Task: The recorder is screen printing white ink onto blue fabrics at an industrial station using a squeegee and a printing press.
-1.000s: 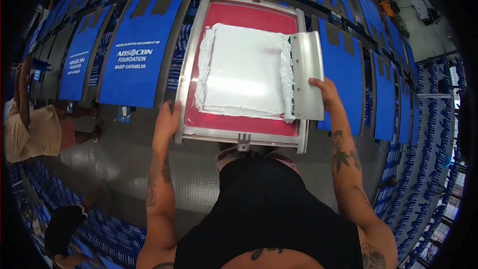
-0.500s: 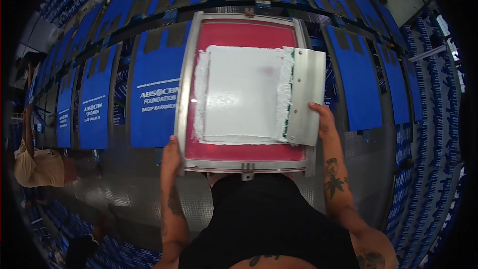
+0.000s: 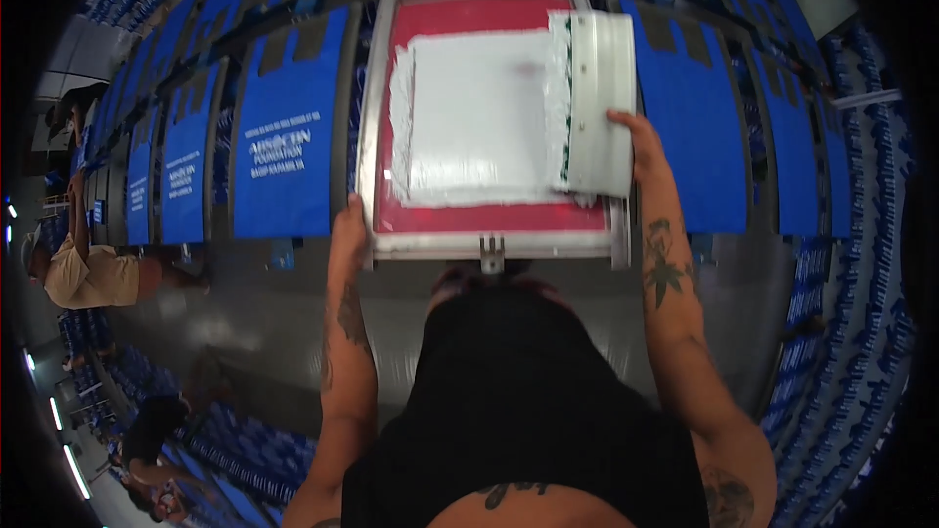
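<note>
A screen-printing frame (image 3: 382, 117) with red mesh and a broad patch of white ink (image 3: 469, 117) spans the middle of the view. My left hand (image 3: 348, 230) grips the frame's lower left side. A metal-handled squeegee (image 3: 599, 103) lies along the right of the ink, with a greenish edge against it. My right hand (image 3: 641, 147) holds the squeegee's outer side, fingertips on the metal, beside the frame's right rail. Blue fabric pieces on flat boards flank the frame; the one at left (image 3: 279, 191) bears white print, and the one at right (image 3: 699, 137) shows none.
Rows of boards with blue pieces (image 3: 142, 186) curve across the top and sides. A co-worker in a tan shirt (image 3: 93, 274) stands at left, another in dark clothing (image 3: 147, 430) at lower left. Blue pieces (image 3: 831, 352) hang or lie along the right. Grey floor (image 3: 245, 323) shows below.
The frame dropped lower in the view, then rose, ending slightly right of where it was. The blue boards shifted with the moving camera. Both hands keep their grips.
</note>
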The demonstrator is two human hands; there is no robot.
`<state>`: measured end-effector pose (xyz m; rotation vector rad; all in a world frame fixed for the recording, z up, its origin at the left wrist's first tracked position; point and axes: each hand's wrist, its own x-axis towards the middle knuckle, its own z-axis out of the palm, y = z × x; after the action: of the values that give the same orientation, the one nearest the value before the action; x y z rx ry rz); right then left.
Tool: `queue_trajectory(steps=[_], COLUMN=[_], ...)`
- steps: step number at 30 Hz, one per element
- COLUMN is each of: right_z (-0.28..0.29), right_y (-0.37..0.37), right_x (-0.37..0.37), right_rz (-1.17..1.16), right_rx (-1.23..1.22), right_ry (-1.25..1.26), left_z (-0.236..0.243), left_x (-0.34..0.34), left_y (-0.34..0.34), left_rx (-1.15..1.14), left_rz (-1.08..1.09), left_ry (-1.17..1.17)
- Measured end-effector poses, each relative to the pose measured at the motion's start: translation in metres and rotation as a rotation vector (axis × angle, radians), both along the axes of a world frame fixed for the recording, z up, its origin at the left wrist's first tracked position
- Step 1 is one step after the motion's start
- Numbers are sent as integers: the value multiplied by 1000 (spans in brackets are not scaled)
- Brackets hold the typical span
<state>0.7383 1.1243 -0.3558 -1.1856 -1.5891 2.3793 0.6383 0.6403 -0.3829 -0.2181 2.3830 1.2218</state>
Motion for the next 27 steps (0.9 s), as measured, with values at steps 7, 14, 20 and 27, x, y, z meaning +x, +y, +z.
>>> queue_trajectory(steps=[7,14,20,27], right_z=[10,-13,-30,83], right_y=[6,3,4,-41], right_x=[3,16,28,-138], right_rz=[92,25,42,894], right_rx=[-204,-218,1,1043], right_ry=[-16,-9,-25,-204], left_z=[-24,-21,-52,-21], left_x=[-4,11,23,-23], left_y=[4,16,7,15], left_rx=[10,22,44,154], left_rz=[111,68,31,15], left_ry=[46,109,126,-7])
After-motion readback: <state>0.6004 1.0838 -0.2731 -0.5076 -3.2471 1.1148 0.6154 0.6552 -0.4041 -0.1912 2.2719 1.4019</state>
